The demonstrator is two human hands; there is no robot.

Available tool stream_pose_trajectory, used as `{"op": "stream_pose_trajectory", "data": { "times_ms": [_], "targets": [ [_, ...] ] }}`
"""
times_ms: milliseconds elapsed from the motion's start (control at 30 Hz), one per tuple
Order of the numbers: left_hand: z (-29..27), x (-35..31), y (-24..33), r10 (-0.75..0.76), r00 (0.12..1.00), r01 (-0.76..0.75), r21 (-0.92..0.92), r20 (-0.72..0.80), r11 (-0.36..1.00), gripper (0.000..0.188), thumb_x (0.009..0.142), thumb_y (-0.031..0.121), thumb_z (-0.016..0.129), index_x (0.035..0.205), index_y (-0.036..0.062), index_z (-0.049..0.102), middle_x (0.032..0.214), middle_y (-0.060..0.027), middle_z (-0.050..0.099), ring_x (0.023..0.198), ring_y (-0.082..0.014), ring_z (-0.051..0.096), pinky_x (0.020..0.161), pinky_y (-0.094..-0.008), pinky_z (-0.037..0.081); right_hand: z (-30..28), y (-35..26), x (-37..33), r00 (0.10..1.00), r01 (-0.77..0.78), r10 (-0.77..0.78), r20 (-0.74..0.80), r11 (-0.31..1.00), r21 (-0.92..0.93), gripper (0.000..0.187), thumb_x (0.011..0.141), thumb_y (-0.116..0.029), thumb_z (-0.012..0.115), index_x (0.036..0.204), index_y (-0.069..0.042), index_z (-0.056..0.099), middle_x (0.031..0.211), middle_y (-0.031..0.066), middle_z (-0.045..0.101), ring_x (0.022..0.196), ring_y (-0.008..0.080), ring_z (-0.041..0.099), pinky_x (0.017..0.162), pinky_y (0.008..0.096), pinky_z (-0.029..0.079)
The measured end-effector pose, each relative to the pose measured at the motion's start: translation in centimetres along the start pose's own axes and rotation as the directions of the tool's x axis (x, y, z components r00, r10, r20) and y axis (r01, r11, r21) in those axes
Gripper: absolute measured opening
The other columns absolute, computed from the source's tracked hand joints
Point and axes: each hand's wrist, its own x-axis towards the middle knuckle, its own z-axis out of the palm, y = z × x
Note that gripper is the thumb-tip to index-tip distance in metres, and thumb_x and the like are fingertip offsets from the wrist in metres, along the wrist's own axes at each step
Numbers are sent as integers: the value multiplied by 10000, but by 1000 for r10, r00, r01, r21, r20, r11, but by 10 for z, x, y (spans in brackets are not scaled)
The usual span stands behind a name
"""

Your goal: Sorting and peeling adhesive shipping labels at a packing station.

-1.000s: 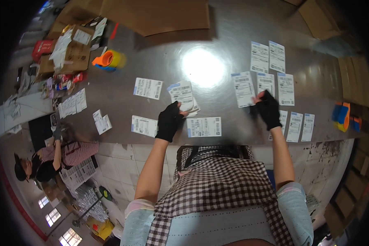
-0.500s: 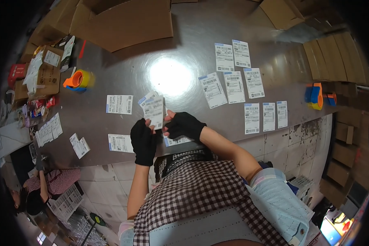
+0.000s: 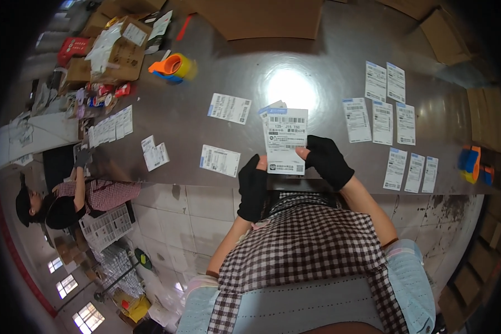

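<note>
A white label sheet (image 3: 285, 140), lifted off the steel tabletop (image 3: 206, 72) since a second ago, is now pinched at its near edge by both gloved hands, left hand (image 3: 253, 188) and right hand (image 3: 327, 161), closed on it.

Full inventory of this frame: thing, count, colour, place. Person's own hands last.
White printed paper label held up: one, white, between both hands over the table's near edge.
White labels laid in rows: about eight, white with blue corners, on the right of the table.
Loose white labels: several, white, centre and left of the table.
Grey metal table: one, grey, shiny, across the view.
Orange and yellow tape dispenser: one, upper left.
Orange and blue tape dispenser: one, right edge.
Brown cardboard boxes: several, far edge and upper left.
Co-worker in a checked apron: one, left.
Left hand: black glove, at the label's lower left corner.
Right hand: black glove, gripping the label's right edge.
</note>
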Motion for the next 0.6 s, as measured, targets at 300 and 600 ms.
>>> {"op": "stream_pose_trajectory", "data": {
  "times_ms": [300, 600],
  "targets": [
    [-18, -1, -8, -34, 999, 34, 0, 42, 999, 175, 862, 136, 530, 872, -26, 596, 726, -15, 590, 683, -66, 505, 626, -221, 411, 13, -11, 2, 998, 37, -34, 46, 997, -73, 258, 844, -155, 553, 1014, 35, 589, 874, 78, 626, 828, 118, 562, 738, 256, 447],
    [-68, 64, -60, -186, 983, 183, -145, -3, 972, 184, 814, 164, 589, 682, 38, 568, 593, -3, 526, 512, -71, 464, 486, -212, 360, 8, 0, 18, 997, -51, 51, -50, 999, 1, 217, 861, -98, 526, 1038, 27, 543, 785, 86, 613, 636, 108, 571, 597, 229, 469]
  ]
}}
